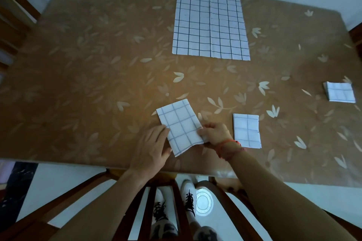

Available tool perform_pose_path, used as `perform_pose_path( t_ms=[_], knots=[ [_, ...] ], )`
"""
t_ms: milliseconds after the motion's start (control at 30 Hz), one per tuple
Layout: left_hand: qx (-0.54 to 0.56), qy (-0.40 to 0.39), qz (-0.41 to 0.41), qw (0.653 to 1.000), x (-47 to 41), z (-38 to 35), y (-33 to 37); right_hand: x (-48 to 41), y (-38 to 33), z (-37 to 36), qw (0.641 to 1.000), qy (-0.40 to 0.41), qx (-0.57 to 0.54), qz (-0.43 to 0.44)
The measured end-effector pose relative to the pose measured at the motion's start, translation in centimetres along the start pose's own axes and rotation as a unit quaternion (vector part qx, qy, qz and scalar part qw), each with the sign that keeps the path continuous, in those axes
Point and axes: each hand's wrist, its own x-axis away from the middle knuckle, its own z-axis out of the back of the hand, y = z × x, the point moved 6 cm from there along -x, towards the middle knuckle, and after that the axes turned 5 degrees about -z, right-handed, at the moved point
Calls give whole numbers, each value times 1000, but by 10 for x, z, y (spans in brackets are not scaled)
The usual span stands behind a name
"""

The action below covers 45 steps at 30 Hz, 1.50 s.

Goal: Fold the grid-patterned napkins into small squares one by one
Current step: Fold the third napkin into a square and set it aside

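A partly folded white napkin with a blue grid [179,125] lies tilted near the table's front edge. My left hand [151,147] lies flat against its lower left edge. My right hand [214,134] pinches its right edge between thumb and fingers. A folded square napkin [247,130] lies just right of my right hand. Another folded square, which looks like a small stack, [339,94] sits at the far right. A large unfolded grid napkin [210,22] is spread flat at the back of the table.
The table [88,74] has a brown cloth with pale leaf prints. A wooden chair [172,191] stands under the front edge, with my feet beneath it. Another wooden chair [11,15] is at the far left.
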Motion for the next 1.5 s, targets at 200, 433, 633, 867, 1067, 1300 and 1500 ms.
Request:
perform_pose_path(
  t_ms=[200,433,633,867,1067,1300,1500],
  knots=[
    [-16,57,-27,998,9,3,7,-17,44,1,1000,-12,-9,-5],
    [-15,39,-44,998,18,0,9,14,38,-5,993,-98,34,52],
    [5,41,-23,999,25,0,2,16,44,-4,986,-155,60,-8],
    [66,60,52,995,20,8,-2,11,38,5,978,-94,157,103],
    [128,71,125,981,8,13,-10,11,18,5,955,8,202,216],
    [192,69,195,959,-3,5,-27,-8,9,1,956,49,208,199],
    [184,55,222,956,-8,6,-33,-24,9,-3,955,68,235,165]
  ],
)
